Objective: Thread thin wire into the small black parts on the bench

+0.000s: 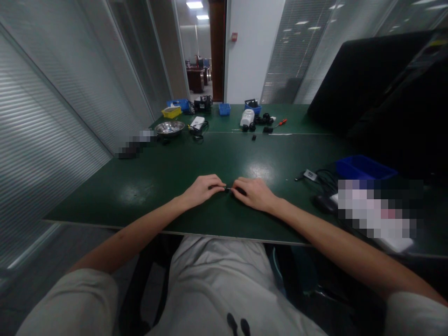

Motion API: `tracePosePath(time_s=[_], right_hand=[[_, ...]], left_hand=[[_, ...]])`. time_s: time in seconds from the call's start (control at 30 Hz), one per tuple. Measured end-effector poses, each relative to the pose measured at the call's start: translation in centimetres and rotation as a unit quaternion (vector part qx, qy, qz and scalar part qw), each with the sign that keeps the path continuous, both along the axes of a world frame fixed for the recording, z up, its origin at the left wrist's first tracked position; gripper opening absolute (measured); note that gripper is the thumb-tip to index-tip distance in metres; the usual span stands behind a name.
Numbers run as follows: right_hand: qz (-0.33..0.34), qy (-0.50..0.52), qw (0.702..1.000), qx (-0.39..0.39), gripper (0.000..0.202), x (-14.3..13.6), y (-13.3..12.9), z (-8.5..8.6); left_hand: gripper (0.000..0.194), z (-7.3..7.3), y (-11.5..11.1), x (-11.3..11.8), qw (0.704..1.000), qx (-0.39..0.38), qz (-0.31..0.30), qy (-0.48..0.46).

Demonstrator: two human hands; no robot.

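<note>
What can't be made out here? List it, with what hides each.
Head view, throughout:
Small item between left hand and right hand: tiny, partly finger-covered.
Metal bowl's contents: too small.
Dark object, left; white object, right: pixelated.
Black panel, right: cut off by frame edge.

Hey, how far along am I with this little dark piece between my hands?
Nothing visibly finished yet. In hand: your left hand pinches the small dark piece; your right hand is close against it, its grip unclear. What's left can't be judged, but the red-handled screwdriver and small black block lie unused on the green tabletop.
</note>
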State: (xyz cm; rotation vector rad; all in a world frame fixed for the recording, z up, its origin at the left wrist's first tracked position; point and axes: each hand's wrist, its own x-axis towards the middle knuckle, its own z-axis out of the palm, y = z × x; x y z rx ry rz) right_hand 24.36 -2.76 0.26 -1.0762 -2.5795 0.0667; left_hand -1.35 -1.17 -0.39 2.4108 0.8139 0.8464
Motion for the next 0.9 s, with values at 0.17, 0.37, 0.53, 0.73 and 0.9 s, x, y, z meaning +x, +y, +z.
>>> tracePosePath(time_s=[0.17,0.37,0.53,0.73,0.9], right_hand=[[0.000,0.029,0.999,-0.018,0.024,0.01,0.16,-0.06],[0.002,-0.010,1.000,-0.008,0.025,-0.17,-0.06,0.30],[0.002,-0.049,0.999,0.009,0.029,-0.63,-0.33,0.28],[-0.005,-0.038,0.999,-0.001,0.031,-0.74,-0.36,0.09],[-0.006,-0.042,0.999,-0.003,0.029,-0.70,-0.27,0.15]], left_hand=[[0.021,0.01,0.31,-0.10,0.999,-0.038,0.015,-0.024],[0.022,-0.01,0.22,-0.02,1.000,-0.012,-0.004,-0.003],[0.024,-0.25,0.04,0.27,0.999,0.016,-0.036,0.017],[0.021,-0.16,0.11,0.30,1.000,-0.005,-0.015,0.000],[0.023,0.11,0.12,0.23,0.999,-0.038,-0.006,-0.008]])
